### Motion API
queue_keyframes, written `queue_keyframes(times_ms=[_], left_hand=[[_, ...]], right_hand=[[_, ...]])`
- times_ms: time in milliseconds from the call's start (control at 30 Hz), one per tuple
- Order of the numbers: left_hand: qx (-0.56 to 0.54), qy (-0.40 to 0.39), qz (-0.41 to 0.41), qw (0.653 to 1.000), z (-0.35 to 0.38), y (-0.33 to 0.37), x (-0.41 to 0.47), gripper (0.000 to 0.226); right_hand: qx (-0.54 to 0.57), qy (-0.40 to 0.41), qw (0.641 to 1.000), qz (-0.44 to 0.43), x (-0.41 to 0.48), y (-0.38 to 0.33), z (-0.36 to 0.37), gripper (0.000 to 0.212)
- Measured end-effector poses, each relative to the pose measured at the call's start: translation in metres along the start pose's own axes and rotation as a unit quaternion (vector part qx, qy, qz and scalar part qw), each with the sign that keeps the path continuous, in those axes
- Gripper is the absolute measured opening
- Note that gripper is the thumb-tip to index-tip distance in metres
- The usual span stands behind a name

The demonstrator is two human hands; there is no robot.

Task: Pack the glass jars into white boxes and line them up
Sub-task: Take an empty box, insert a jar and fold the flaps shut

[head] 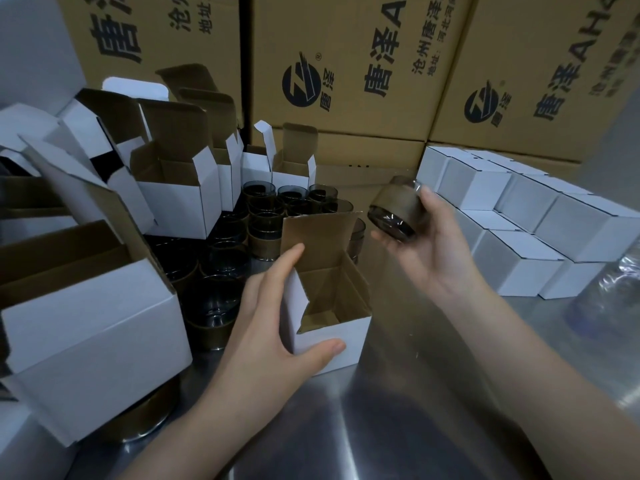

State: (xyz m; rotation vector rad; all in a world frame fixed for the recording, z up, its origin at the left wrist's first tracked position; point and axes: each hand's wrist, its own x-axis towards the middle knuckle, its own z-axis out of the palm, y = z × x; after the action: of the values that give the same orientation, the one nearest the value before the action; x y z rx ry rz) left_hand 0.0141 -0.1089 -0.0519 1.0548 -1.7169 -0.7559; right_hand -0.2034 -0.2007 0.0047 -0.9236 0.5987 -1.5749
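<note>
An open white box (349,332) with a brown inside stands on the metal table (363,427) in the middle, its lid flap raised. My left hand (273,313) grips it, thumb on the front wall and fingers on the left wall. Up and to the right, my right hand (426,244) holds a dark glass jar (394,213) with a brown band, tilted in the air above the table. Several more jars (277,209) stand crowded behind and left of the box. Closed white boxes (519,220) sit stacked in rows at the right.
Several empty open white boxes (173,202) pile up at the left and back left, one large in the near left corner (90,334). Tall brown cartons (346,64) wall off the back. Crinkled clear plastic (616,306) lies at the right edge.
</note>
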Motion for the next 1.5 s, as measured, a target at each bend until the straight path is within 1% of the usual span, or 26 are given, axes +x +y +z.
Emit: queue_keyframes(times_ms=[33, 67, 167, 267, 333, 467, 533, 600, 700, 800, 867, 1000, 1167, 1267, 1400, 1500], left_hand=[[-0.001, -0.001, -0.001, 1.000, 0.000, 0.000, 0.000, 0.101], [-0.001, -0.002, -0.002, 1.000, 0.000, 0.000, 0.000, 0.103], [-0.001, -0.004, -0.001, 1.000, 0.000, -0.001, 0.000, 0.107], [-0.003, -0.010, -0.002, 1.000, -0.001, -0.002, 0.001, 0.109], [-0.005, -0.014, -0.005, 1.000, -0.001, -0.002, 0.001, 0.109], [0.000, -0.012, 0.001, 1.000, 0.000, -0.005, 0.002, 0.111], [0.003, -0.009, 0.003, 1.000, 0.000, -0.006, 0.002, 0.110], [-0.003, -0.006, -0.002, 1.000, 0.000, -0.006, 0.002, 0.106], [-0.002, 0.001, 0.004, 1.000, 0.001, -0.004, 0.002, 0.093], [0.011, 0.007, 0.006, 1.000, 0.002, -0.002, 0.003, 0.078], [0.008, 0.007, 0.000, 1.000, 0.002, -0.002, 0.003, 0.075], [0.001, 0.009, -0.009, 1.000, 0.002, -0.002, 0.003, 0.079], [-0.008, 0.012, -0.021, 1.000, 0.001, 0.000, 0.003, 0.089], [-0.018, 0.008, -0.025, 1.000, 0.000, 0.001, 0.003, 0.095], [-0.023, 0.010, -0.019, 1.000, 0.000, 0.001, 0.003, 0.092], [-0.028, 0.012, -0.019, 0.999, 0.000, 0.000, 0.003, 0.092]], right_hand=[[-0.009, -0.022, 1.000, -0.010, -0.003, -0.002, 0.004, 0.012], [-0.012, -0.049, 0.999, -0.021, -0.006, -0.004, 0.008, 0.017], [0.006, -0.122, 0.992, -0.035, -0.013, -0.012, 0.017, 0.038], [0.000, -0.184, 0.982, -0.044, -0.024, -0.019, 0.025, 0.044], [-0.019, -0.205, 0.977, -0.053, -0.031, -0.021, 0.032, 0.050], [-0.099, -0.250, 0.960, -0.076, -0.044, -0.021, 0.046, 0.060], [-0.134, -0.251, 0.955, -0.083, -0.048, -0.019, 0.053, 0.072], [-0.164, -0.256, 0.949, -0.087, -0.051, -0.016, 0.057, 0.079], [-0.212, -0.263, 0.938, -0.083, -0.055, -0.009, 0.058, 0.074], [-0.249, -0.251, 0.932, -0.081, -0.057, -0.004, 0.056, 0.055], [-0.288, -0.231, 0.925, -0.085, -0.058, -0.005, 0.056, 0.050], [-0.344, -0.201, 0.913, -0.085, -0.057, -0.014, 0.054, 0.048], [-0.378, -0.211, 0.899, -0.070, -0.056, -0.020, 0.050, 0.054], [-0.420, -0.216, 0.879, -0.063, -0.054, -0.024, 0.047, 0.055], [-0.442, -0.222, 0.868, -0.042, -0.052, -0.028, 0.044, 0.052], [-0.485, -0.209, 0.848, -0.037, -0.052, -0.029, 0.046, 0.052]])
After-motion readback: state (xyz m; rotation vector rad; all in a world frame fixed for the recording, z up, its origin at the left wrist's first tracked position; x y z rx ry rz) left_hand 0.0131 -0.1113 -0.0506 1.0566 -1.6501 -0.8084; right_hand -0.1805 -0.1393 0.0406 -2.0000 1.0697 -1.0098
